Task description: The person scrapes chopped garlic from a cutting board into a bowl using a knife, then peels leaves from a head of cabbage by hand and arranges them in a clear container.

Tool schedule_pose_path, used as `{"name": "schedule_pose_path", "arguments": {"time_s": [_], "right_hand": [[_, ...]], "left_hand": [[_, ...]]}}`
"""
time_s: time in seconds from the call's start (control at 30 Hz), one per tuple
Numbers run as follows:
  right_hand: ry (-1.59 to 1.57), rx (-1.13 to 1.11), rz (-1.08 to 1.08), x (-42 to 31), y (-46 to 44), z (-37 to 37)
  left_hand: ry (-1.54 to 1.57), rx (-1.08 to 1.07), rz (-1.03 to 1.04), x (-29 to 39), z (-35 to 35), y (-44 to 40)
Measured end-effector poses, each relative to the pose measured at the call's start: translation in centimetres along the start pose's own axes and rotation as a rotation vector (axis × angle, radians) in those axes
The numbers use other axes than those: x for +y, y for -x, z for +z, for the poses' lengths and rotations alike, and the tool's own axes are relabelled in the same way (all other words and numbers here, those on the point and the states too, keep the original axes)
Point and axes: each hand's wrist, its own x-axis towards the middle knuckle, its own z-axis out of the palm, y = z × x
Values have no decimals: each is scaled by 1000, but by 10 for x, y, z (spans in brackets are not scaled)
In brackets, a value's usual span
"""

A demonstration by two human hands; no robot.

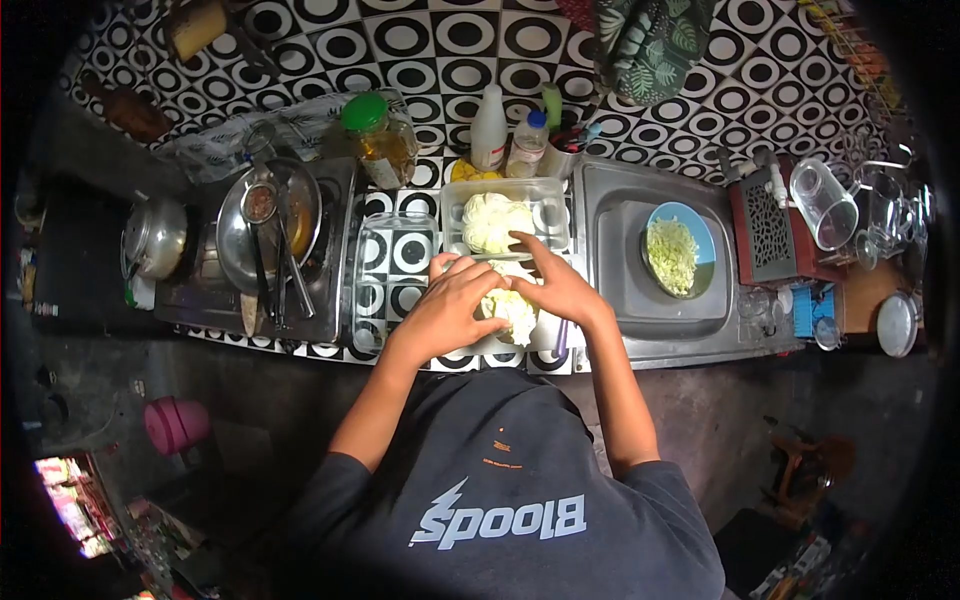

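Note:
A pale green-white piece of cabbage (516, 318) lies on the counter in front of me, partly covered by my hands. My left hand (455, 308) grips its left side, with the fingers bent over the top. From the right, my right hand (557, 287) holds it with the thumb against the leaves and one finger stretched toward the tub behind. That clear plastic tub (553, 240) holds more cabbage (495, 222). A purple-handled tool (562, 338) lies beside my right wrist, mostly hidden.
On the left are a stove with a metal pan (232, 240) and a pot (158, 238). A clear container (397, 222) stands beside the tub. Behind are a green-lidded jar (385, 150) and bottles (489, 130). Right, a blue bowl (700, 228) of shredded cabbage sits in the sink (625, 310).

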Motion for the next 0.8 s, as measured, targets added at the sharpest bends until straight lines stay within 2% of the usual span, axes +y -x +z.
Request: {"name": "schedule_pose_path", "arguments": {"time_s": [0.13,0.17,0.3,0.4,0.57,0.8], "right_hand": [[-4,226,-124,-19,33,-2],[84,213,-147,-24,44,-2],[223,268,22,-48,76,20],[291,365,-21,-29,78,44],[172,478,1,-25,86,55],[142,473,-16,-27,89,52]], "left_hand": [[-13,-7,24,-7,3,-9],[-6,-22,19,-8,4,-10],[34,-1,35,-11,11,-12],[34,-4,27,-9,11,-12],[26,-10,39,-9,6,-10],[18,-31,55,-11,0,-5]]}}
